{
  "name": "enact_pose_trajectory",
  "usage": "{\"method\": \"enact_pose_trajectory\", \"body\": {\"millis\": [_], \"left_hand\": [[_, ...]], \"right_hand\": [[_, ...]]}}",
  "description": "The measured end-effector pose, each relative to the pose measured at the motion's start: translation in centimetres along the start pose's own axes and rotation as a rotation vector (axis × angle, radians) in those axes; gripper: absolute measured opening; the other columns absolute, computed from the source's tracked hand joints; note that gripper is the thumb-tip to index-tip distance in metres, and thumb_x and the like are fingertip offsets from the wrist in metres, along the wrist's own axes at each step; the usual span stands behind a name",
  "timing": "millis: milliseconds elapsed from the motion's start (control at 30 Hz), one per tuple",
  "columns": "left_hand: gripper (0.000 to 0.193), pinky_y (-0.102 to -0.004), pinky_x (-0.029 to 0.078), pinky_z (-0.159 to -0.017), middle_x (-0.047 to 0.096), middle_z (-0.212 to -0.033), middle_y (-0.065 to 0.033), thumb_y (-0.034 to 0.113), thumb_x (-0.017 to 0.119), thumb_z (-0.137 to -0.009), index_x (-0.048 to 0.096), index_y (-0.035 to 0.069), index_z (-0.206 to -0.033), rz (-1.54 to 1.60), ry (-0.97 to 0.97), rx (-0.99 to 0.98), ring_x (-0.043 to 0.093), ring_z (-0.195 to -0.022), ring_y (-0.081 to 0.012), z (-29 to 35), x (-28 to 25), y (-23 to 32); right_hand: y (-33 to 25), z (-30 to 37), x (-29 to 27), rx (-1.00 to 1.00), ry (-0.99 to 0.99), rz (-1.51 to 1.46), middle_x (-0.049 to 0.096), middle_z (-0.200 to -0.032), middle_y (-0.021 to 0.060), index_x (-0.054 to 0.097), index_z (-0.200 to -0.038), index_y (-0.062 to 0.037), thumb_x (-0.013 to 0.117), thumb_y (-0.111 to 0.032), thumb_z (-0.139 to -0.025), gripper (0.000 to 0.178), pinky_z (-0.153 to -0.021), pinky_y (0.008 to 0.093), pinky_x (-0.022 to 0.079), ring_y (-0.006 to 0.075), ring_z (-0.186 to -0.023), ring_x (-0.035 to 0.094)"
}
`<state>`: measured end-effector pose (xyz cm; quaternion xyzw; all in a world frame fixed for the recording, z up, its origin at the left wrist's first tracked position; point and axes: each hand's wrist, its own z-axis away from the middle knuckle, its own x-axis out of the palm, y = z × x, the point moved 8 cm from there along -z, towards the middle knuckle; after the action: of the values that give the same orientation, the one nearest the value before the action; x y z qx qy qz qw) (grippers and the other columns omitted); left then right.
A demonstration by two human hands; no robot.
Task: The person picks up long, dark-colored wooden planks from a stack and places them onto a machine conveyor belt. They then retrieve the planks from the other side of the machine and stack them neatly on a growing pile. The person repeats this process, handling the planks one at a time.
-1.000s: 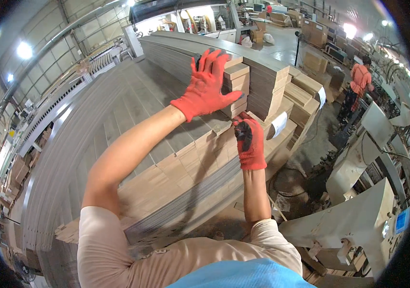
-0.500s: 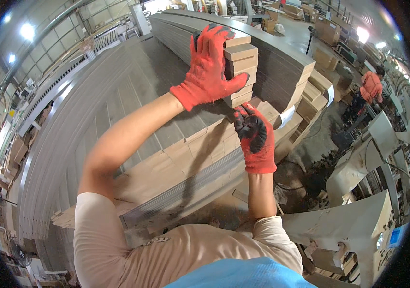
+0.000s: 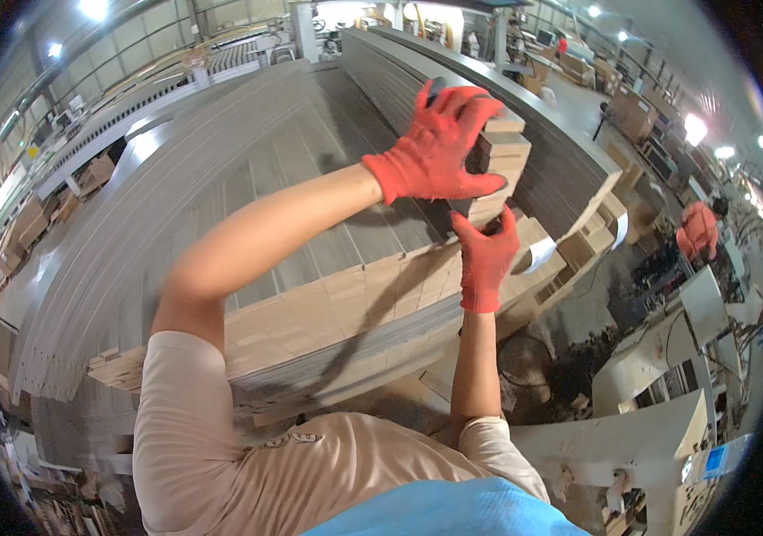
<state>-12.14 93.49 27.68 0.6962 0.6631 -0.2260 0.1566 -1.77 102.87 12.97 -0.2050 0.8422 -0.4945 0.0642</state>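
Observation:
Both my hands wear red gloves with dark palms. My left hand [image 3: 433, 150] is clamped on the end of a stack of long grey boards [image 3: 508, 159], fingers over the top and thumb against the side. The light wood ends of these boards face me, and the stack leans slightly. At the lower end of the same stack, my right hand [image 3: 487, 259] grips from below with thumb and fingers parted around the bottom boards. The rest of the boards runs away from me, partly hidden by my left hand. Beneath lies a wide layered pile of grey boards [image 3: 247, 214].
Another tall stack of grey boards [image 3: 569, 192] stands just right of my hands. Wooden blocks with white paper [image 3: 539, 255] sit below it. A pale machine [image 3: 613, 438] fills the lower right. Farther right, a person in an orange top [image 3: 697, 230] is bent over.
My right hand has gone from a curled fist under the stack to a grip on its lower end. The stack now leans more, and the whole view has shifted.

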Motion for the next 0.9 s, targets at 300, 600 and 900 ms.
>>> {"method": "enact_pose_trajectory", "body": {"millis": [300,600,900], "left_hand": [[0.054,-0.0438,0.048,-0.094,0.067,-0.119,-0.0109,0.041,0.077,-0.079,0.063,0.012,-0.122,0.293,-0.301,0.273,0.063,-0.108,-0.034,-3.3,-3.3,-1.6],[0.054,-0.0427,0.048,-0.095,0.069,-0.116,-0.0106,0.036,0.077,-0.075,0.065,0.009,-0.121,0.332,-0.213,0.343,0.065,-0.108,-0.0316,1.7,-9.8,1.4],[0.056,-0.0461,0.046,-0.102,0.065,-0.124,-0.0121,0.031,0.075,-0.076,0.062,0.006,-0.125,0.377,-0.339,0.447,0.061,-0.117,-0.0333,9.6,-19.5,5.3]], "right_hand": [[-3.4,4.7,3.1,0.048,0.03,0.039,0.07,-0.082,0.0023,0.069,-0.11,0.0026,0.088,-0.014,-0.07,0.048,-0.068,0.0259,0.049,0.0079,-0.07,0.06],[-5.9,12.8,5.0,0.074,0.109,-0.038,0.068,-0.087,0.0025,0.063,-0.119,0.0028,0.088,-0.008,-0.072,0.054,-0.067,0.0251,0.048,0.0076,-0.071,0.057],[-10.4,26.1,8.6,0.12,0.197,-0.13,0.065,-0.088,0.0061,0.055,-0.121,0.0018,0.085,-0.003,-0.072,0.059,-0.062,0.0271,0.051,0.0114,-0.07,0.062]]}}
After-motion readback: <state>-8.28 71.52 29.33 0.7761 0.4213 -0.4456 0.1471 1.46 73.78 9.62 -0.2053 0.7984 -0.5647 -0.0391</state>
